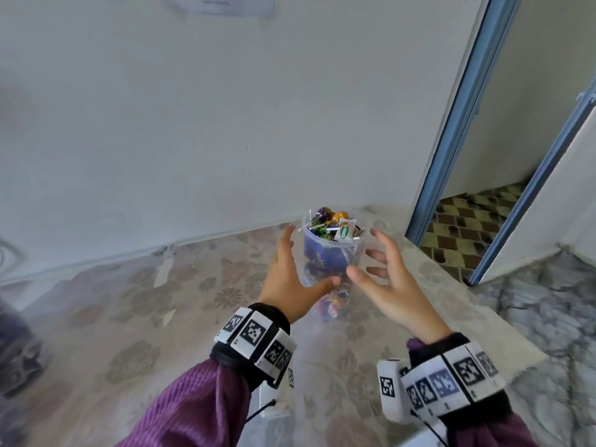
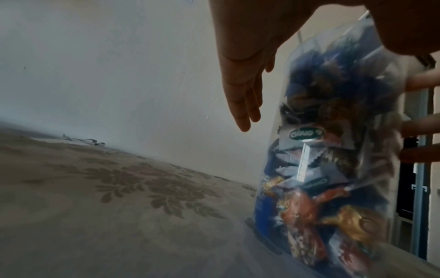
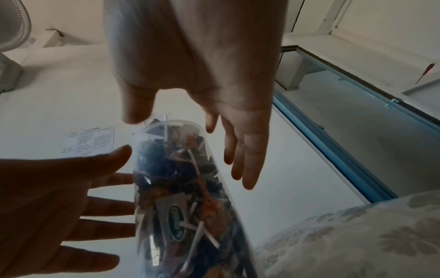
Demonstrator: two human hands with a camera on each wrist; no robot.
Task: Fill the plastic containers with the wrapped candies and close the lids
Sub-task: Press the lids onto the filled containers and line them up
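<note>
A tall clear plastic container [image 1: 332, 262] stands upright on the table near the wall. Wrapped candies [image 1: 332, 225] and lollipops fill it and heap above its rim; I see no lid on it. My left hand [image 1: 288, 269] is open just left of the container, fingers straight, thumb across its front. My right hand [image 1: 387, 269] is open on its right side, fingers spread. Neither hand clearly grips it. The left wrist view shows my left fingers [image 2: 240, 94] beside the container [image 2: 333, 150]. The right wrist view shows my right hand [image 3: 238, 131] over the container [image 3: 181, 188].
A floral tablecloth [image 1: 161, 301] covers the table, whose right edge [image 1: 490, 304] runs close to the container. The white wall [image 1: 225, 124] is right behind it. A blue-framed doorway [image 1: 451, 140] opens at the right. A dark blurred object [image 1: 13, 333] sits at the far left.
</note>
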